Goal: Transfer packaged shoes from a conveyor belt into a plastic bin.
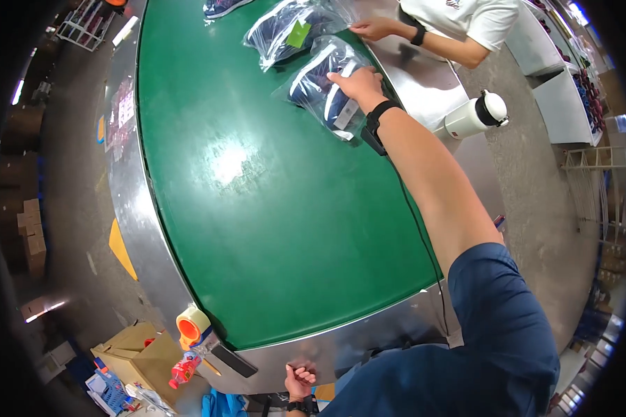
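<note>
At the far end of the green conveyor belt, my right hand (360,85) grips a clear plastic bag with dark blue, white-soled shoes (318,85) inside. My thumb lies across the top of the bag, and the other fingers curl over its right side. My left hand (300,380) is down by the near metal edge, fingers curled in a loose fist with nothing visible in it. Just beyond my bag lies another bag of shoes (278,35) with a green tag, its right corner touched by a co-worker's hand (374,28). Part of another shoe (222,7) shows at the top.
A white bottle (469,117) stands on the right metal ledge. A tape dispenser (193,326) sits at the belt's near left corner, with a red-labelled drink bottle (185,370) and an opened cardboard box (142,358) beside it. A cable (419,226) runs down from my right wrist.
</note>
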The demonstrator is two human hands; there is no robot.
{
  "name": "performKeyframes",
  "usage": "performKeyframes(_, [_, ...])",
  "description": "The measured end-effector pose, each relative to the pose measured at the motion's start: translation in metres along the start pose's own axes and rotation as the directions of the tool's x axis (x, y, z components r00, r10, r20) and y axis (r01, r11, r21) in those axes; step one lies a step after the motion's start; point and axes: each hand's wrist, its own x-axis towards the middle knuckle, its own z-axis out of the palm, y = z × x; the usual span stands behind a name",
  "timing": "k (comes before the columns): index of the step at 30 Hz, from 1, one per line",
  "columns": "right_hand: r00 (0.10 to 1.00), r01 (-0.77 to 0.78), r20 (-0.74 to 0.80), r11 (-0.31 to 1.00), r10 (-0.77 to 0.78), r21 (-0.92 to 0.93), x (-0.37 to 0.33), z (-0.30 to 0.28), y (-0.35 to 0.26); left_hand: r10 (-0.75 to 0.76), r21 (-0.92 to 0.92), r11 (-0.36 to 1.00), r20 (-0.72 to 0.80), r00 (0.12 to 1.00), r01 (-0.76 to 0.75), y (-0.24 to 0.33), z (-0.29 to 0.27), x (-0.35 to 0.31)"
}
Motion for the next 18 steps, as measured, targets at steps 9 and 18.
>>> performKeyframes(9, [0.964,-0.233,0.226,0.862,0.142,0.451,-0.041,-0.011,0.046,0.077,0.183,0.98,0.015,0.997,-0.078,0.007,0.017,-0.002])
performKeyframes(18, [0.933,0.216,0.073,0.711,-0.352,0.669,-0.311,-0.084,0.114,0.046,0.291,0.939,0.425,0.904,-0.185,0.023,0.102,-0.028])
